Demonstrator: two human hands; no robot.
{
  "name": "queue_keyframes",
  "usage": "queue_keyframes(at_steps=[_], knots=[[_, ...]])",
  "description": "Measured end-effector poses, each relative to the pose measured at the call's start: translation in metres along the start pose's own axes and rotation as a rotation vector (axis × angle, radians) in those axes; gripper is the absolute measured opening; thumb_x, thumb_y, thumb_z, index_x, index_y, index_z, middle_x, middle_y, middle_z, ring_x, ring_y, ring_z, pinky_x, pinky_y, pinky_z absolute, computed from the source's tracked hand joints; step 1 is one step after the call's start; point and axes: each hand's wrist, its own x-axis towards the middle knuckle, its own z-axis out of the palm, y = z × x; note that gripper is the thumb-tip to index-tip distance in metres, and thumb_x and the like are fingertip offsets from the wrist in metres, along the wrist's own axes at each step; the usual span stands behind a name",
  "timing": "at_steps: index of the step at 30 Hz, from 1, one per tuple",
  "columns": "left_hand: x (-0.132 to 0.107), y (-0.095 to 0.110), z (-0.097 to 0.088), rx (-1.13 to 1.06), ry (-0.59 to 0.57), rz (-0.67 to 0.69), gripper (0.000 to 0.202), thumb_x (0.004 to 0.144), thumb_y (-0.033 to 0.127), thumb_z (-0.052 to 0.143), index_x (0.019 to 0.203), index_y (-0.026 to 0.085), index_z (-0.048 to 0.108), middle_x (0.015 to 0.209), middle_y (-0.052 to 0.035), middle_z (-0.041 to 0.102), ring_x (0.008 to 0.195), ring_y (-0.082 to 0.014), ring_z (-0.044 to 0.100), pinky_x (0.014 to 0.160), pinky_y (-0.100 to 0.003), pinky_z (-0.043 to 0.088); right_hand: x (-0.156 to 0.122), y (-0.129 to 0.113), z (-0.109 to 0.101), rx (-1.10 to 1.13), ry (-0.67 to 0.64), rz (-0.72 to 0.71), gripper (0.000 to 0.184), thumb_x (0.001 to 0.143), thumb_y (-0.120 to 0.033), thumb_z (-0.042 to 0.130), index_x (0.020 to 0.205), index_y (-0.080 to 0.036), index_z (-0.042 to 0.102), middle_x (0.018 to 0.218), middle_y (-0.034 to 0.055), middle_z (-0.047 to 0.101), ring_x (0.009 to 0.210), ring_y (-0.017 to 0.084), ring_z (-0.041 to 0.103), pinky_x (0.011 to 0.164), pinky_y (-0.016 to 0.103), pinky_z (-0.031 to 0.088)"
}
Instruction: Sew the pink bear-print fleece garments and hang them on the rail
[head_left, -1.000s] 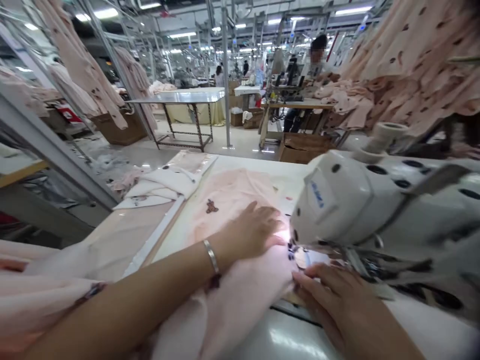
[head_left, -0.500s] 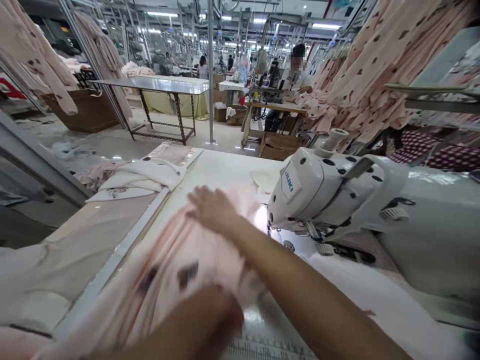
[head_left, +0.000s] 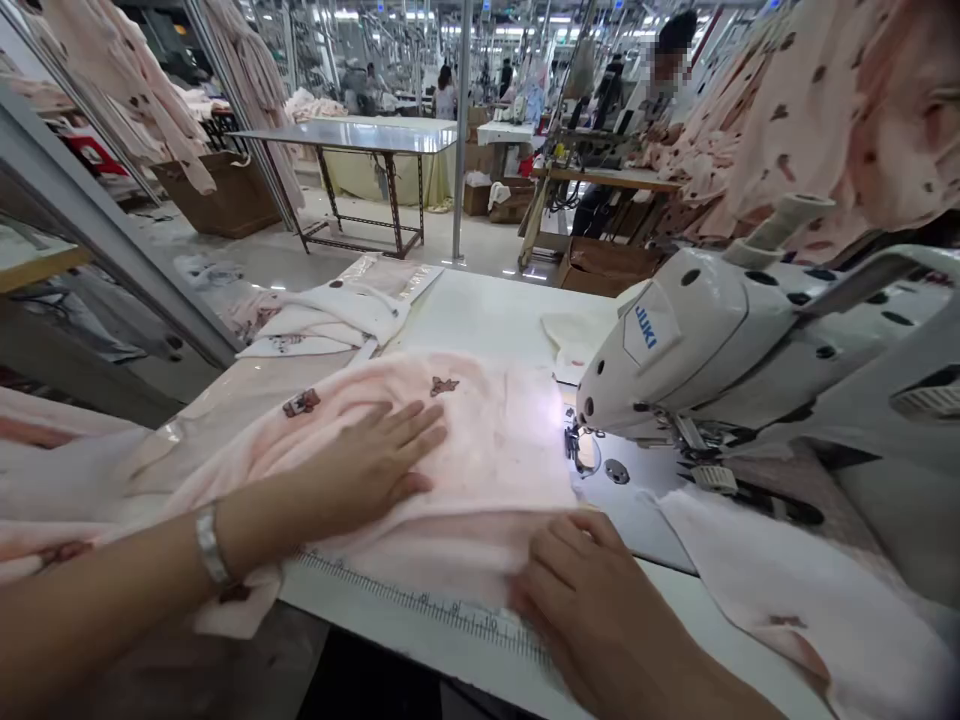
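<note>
Pink fleecy fabric [head_left: 495, 430] with brown bear and star prints lies spread over the white sewing table [head_left: 480, 310], its right edge beside the needle area. My left hand [head_left: 375, 460] rests flat on it, fingers stretched out, a silver bracelet at the wrist. At the fabric's near right corner, my right hand [head_left: 570, 570] is closed with curled fingers on the fabric edge; its fingertips are partly hidden. The white JUKI sewing machine [head_left: 705, 340] stands to the right, its lamp lighting the presser foot [head_left: 574, 445]. A ruler strip [head_left: 442, 605] runs along the table's near edge.
Another pale pink piece [head_left: 780, 590] lies right of my right hand. Folded white pieces [head_left: 330, 315] lie at the far left of the table. A metal post [head_left: 142, 220] rises at left. Beyond are a metal-topped table [head_left: 360, 135], cardboard boxes [head_left: 217, 195] and a person [head_left: 660, 90].
My left hand has come from low in view to lie flat on the fabric. My right hand has drawn back from the far side to the near right corner. The fabric now lies flatter.
</note>
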Motion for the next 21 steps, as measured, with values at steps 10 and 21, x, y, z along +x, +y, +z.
queue_keyframes(at_steps=[10,21], knots=[[0.049,0.069,-0.008,-0.123,0.037,0.132,0.025,0.092,0.036,0.046,0.095,0.017,0.062,0.098,-0.0085,0.062,0.09,-0.024,0.056,0.077,-0.039,0.044,-0.025,0.041,-0.036,-0.124,-0.031,0.152,0.016,0.093,-0.02,0.044,0.093,-0.024,0.059,0.07,-0.0014,0.058,0.065,0.016,0.053,0.063,0.032,0.037],[0.089,0.09,0.026,-0.128,0.183,0.473,0.012,0.087,0.022,0.049,0.085,0.017,0.06,0.078,-0.0022,0.054,0.07,-0.0166,0.045,0.064,-0.032,0.036,-0.012,0.075,-0.022,-0.146,-0.168,0.384,0.02,0.095,-0.029,0.041,0.084,-0.021,0.056,0.074,-0.0008,0.062,0.064,0.015,0.055,0.068,0.032,0.034]])
